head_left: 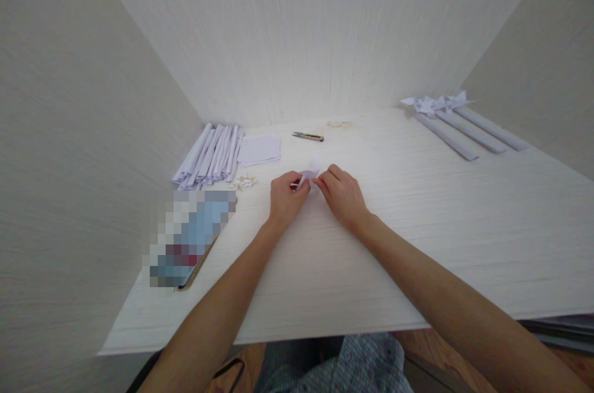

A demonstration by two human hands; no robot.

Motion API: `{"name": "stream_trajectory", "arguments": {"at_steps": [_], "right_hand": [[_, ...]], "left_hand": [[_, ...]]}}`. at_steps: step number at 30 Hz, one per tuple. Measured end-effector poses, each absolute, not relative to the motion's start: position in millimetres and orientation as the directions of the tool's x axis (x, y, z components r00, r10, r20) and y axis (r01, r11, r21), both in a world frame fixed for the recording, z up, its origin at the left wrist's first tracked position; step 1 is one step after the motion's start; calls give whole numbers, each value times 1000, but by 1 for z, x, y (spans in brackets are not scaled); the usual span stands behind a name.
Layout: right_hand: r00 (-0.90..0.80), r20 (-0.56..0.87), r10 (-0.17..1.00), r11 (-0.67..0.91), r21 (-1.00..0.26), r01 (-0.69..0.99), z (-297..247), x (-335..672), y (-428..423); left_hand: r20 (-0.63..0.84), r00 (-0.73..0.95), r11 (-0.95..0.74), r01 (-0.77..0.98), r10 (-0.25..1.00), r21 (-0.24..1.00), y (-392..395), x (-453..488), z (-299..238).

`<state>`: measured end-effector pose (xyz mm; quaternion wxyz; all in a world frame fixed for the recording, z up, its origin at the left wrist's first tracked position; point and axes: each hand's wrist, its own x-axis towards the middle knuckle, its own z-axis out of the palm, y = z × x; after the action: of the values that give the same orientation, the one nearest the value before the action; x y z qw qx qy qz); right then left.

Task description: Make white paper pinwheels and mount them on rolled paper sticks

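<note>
My left hand (286, 196) and my right hand (342, 195) meet over the middle of the table. Between their fingertips is a small piece of white paper (308, 176), folded, with its corners sticking up. Fingers of both hands are pinched on it, one hand at each side. My fingers partly cover the paper, so its full shape is hidden. Beyond the hands lies a pair of thread snips (308, 136). Left of them rests a stack of white paper squares (260, 150). A small heap of short pale pieces (244, 182) sits close to my left hand.
Several rolled white paper tubes (208, 155) are piled at the left. At the far right, paper sticks with folded pinwheel-like tops (434, 104) lie side by side. A blurred-out flat object (195, 238) is near the left wall. Pale scraps (340, 125) lie by the back wall.
</note>
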<state>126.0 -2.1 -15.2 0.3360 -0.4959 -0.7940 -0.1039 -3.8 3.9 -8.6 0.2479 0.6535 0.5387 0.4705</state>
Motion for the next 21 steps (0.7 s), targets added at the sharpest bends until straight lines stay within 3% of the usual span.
{"name": "stream_trajectory", "arguments": {"at_steps": [8,15,21], "right_hand": [[-289,664,690,572,-256,780,-15,127,-2],[-233,648,725,525,-302,795,-14,127,-2],[-158,707,689,600,-435,671,-17,127,0]], "left_hand": [[359,-28,-306,464,933,831,3,-3,-9],[364,-13,-318,459,931,829,2,-3,-7],[340,-13,-299,445,940,844,3,-3,-9]]}}
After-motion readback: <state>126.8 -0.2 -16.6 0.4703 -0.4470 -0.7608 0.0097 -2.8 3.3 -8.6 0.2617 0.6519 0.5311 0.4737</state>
